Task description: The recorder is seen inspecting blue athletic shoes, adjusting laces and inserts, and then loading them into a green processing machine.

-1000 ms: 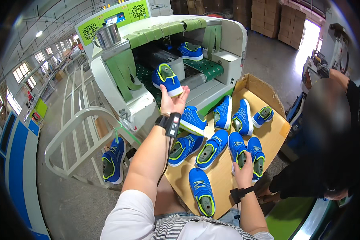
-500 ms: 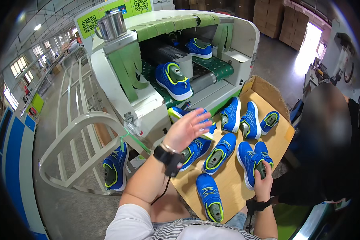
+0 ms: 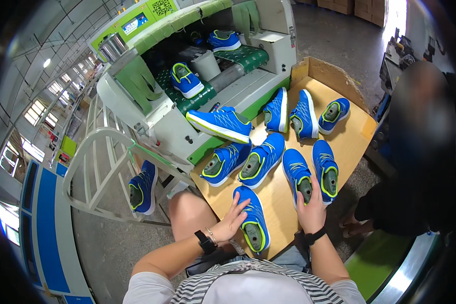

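Blue sneakers with yellow-green collars and white soles, several with grey-green lasts inside, lie on a tan board. My left hand (image 3: 230, 219) rests its outstretched fingers along the left side of the nearest sneaker (image 3: 258, 218), whose heel points toward me. Around the heel of another sneaker (image 3: 294, 164), my right hand (image 3: 312, 206) is closed; its palm side is hidden. Touching distance from those fingers is a strapped sneaker (image 3: 323, 154). Two sneakers (image 3: 265, 157) lie side by side in the middle. A tilted sneaker (image 3: 220, 121) leans at the machine's lip.
A conveyor machine (image 3: 261, 78) stands ahead, with a sneaker (image 3: 186, 81) on its green belt. The tan board (image 3: 347, 152) has a raised cardboard edge. White rails (image 3: 93, 134) curve at the left, near a lone sneaker (image 3: 143, 187). A person (image 3: 415, 152) stands at the right.
My left hand has come down from above the board onto the nearest sneaker. My right hand stays at its sneaker's heel. The whole view has shifted, so the machine sits further up and left.
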Action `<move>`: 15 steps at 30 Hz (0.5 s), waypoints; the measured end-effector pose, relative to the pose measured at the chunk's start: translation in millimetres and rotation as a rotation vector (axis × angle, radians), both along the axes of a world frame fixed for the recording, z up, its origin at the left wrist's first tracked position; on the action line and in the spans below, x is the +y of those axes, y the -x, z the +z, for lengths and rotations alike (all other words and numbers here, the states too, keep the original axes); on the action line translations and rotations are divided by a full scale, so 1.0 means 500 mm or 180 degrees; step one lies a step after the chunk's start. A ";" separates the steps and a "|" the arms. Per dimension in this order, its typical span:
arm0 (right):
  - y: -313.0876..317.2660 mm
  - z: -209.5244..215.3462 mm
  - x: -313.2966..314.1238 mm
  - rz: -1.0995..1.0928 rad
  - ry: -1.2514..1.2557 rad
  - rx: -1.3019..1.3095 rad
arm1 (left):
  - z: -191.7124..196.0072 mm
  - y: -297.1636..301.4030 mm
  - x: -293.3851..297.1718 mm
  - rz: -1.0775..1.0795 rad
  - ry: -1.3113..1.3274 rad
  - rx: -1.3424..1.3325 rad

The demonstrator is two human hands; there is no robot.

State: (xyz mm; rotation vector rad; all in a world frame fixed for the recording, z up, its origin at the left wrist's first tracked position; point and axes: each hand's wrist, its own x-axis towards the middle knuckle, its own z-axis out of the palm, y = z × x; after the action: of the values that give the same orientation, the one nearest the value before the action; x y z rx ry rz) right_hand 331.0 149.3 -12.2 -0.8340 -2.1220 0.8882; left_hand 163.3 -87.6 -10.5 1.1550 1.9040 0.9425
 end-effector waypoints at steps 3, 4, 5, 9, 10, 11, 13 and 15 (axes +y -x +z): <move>0.012 -0.018 0.003 0.0092 -0.0024 0.0075 | -0.024 -0.005 -0.002 0.0195 -0.0222 -0.0036; 0.014 -0.026 0.006 0.0112 -0.0165 0.0116 | -0.029 -0.006 0.001 0.0278 -0.0359 -0.0038; 0.011 -0.028 0.008 0.0110 -0.0188 0.0108 | -0.034 -0.006 0.004 0.0360 -0.0497 -0.0044; 0.005 -0.032 0.013 -0.0003 -0.0299 0.0041 | -0.052 -0.001 0.007 0.0135 -0.0491 0.0159; 0.007 -0.020 0.010 0.0024 -0.0210 0.0021 | -0.053 0.007 0.006 0.0119 -0.0513 0.0139; 0.011 -0.005 0.006 0.0045 -0.0127 -0.0004 | -0.054 0.013 0.003 0.0030 -0.0428 0.0117; 0.003 0.008 0.009 -0.0139 0.0057 0.0160 | -0.064 0.020 0.007 -0.0135 -0.0431 0.0043; 0.011 0.067 0.010 -0.0304 0.0622 0.0167 | -0.087 0.037 -0.005 -0.0348 -0.0407 -0.0030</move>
State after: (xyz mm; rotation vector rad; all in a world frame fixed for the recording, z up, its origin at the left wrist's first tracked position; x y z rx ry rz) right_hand 325.5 154.3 21.5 -0.9911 -1.9550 1.0671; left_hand 144.8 -90.2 -53.8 1.3130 1.7750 1.0193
